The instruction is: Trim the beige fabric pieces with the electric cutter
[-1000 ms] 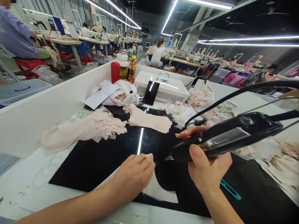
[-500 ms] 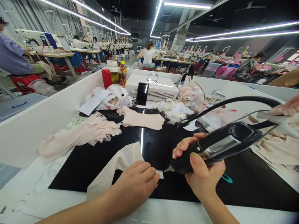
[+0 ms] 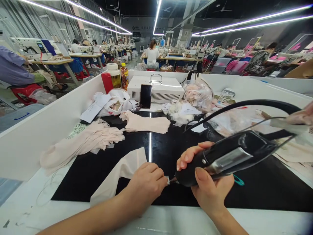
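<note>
My right hand [image 3: 207, 182] is wrapped round a black hand tool [image 3: 232, 156] with a metal plate and a thick black cable [image 3: 244, 105]. Its small tip points left and touches a little white tag [image 3: 168, 180]. My left hand [image 3: 146, 184] presses its closed fingers on the end of a beige sock piece [image 3: 117, 174] that lies on the black mat [image 3: 97, 169], right at that tag. The fingertips hide how the tag is held.
Beige sock piles [image 3: 83, 142] [image 3: 146, 123] lie farther back on the mat. Behind them stand a white metal box [image 3: 156, 87], a phone [image 3: 146, 96], a red cup [image 3: 107, 82], bottles and crumpled paper. A teal pen [image 3: 238, 180] lies at right. White walls [image 3: 49, 120] ring the bench.
The view dropped and shifted. A beige sock piece came out from under my left hand to lie leftward on the mat. The tool tip moved in to touch the tag at my left fingertips.
</note>
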The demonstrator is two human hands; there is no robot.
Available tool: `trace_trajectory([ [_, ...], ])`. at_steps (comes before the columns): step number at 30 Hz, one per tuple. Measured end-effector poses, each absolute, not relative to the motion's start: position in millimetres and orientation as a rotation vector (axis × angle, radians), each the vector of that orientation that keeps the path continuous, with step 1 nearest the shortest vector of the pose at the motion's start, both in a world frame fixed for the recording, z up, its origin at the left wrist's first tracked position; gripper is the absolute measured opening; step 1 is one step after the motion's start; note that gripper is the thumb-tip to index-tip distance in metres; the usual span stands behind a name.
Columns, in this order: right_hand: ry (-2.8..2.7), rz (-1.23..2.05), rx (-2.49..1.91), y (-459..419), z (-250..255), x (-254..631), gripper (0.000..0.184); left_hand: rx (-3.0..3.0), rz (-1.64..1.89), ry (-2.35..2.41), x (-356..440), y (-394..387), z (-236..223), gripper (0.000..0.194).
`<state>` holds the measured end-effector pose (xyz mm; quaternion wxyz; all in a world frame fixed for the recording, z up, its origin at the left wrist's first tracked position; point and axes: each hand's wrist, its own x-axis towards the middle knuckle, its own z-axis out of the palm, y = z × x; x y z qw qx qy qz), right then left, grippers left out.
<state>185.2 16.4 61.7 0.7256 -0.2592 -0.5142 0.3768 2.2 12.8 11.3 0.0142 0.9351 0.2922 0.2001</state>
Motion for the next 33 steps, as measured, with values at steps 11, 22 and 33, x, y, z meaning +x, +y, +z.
trace_trajectory([
  [11, -1.134, 0.811, -0.610, 14, 61, 186, 0.037, 2.977, 0.787, 0.947, 10, 17, -4, 0.028],
  [22, -1.129, 0.798, -0.622, 14, 61, 186, 0.034, 2.948, 0.967, 0.853, 6, 16, -3, 0.027],
  [33, -1.105, 0.782, -0.622, 17, 61, 191, 0.035, 3.053, 0.800, 0.874, 6, 15, -7, 0.024],
])
